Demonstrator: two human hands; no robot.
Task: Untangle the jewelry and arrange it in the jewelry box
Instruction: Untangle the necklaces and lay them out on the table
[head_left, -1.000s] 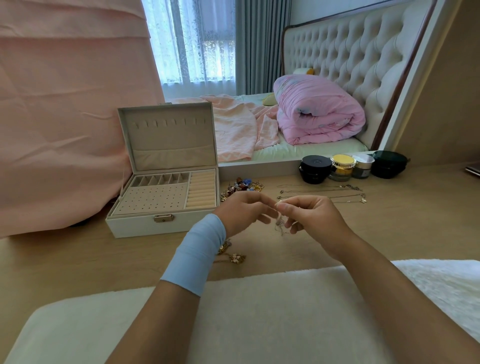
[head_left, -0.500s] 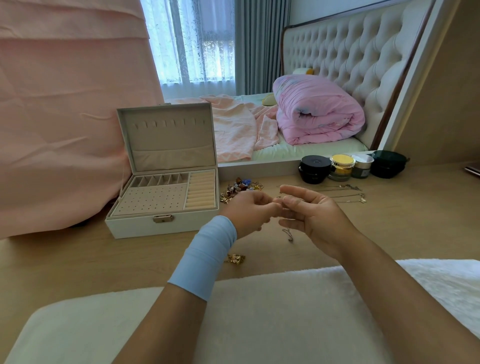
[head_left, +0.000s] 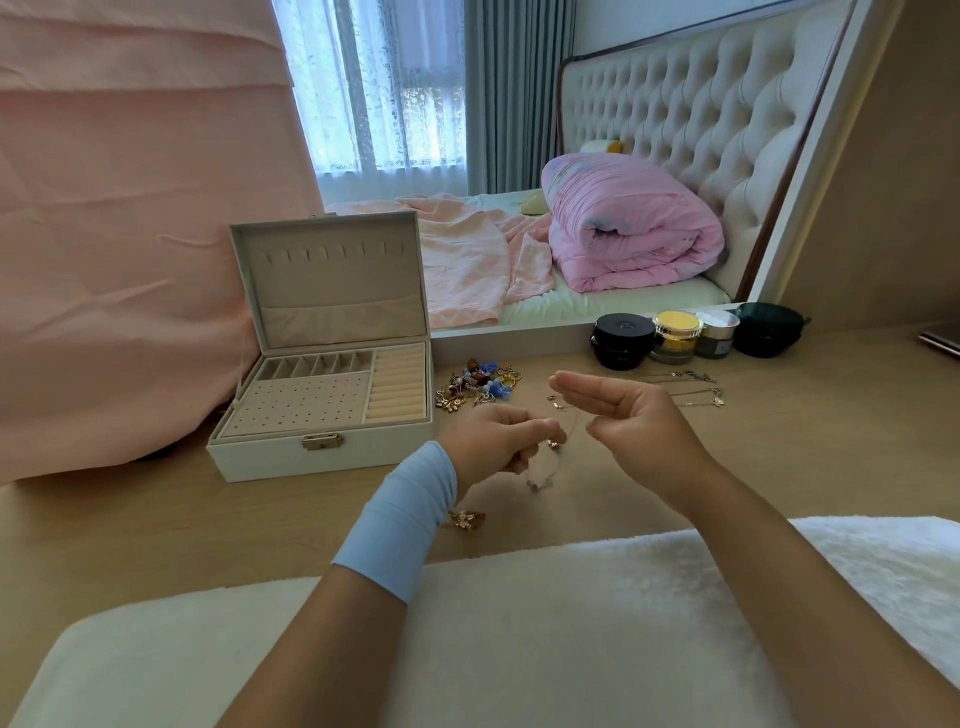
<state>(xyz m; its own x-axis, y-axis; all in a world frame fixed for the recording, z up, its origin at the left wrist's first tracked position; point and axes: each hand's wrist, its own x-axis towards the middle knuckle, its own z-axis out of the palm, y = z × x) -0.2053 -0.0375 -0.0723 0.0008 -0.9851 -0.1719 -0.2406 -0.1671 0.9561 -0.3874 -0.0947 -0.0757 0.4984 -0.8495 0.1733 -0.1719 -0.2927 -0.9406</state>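
Note:
A white jewelry box stands with its lid up on the wooden table, left of my hands. My left hand, with a blue wristband, pinches a thin silver chain that dangles below it with small charms. My right hand is just to the right, upper fingers straight, lower fingers and thumb pinching the same chain, which runs taut between the hands. A tangled heap of colourful jewelry lies beside the box. Thin necklaces lie beyond my right hand. A small gold piece sits under my left wrist.
Four cosmetic jars line the table's back edge at the right. A white fluffy mat covers the near edge. A pink cloth hangs behind the box. A dark flat object sits at the far right.
My hands have drawn apart. The right hand rose and its upper fingers straightened; the chain now stretches between the hands and hangs lower under the left.

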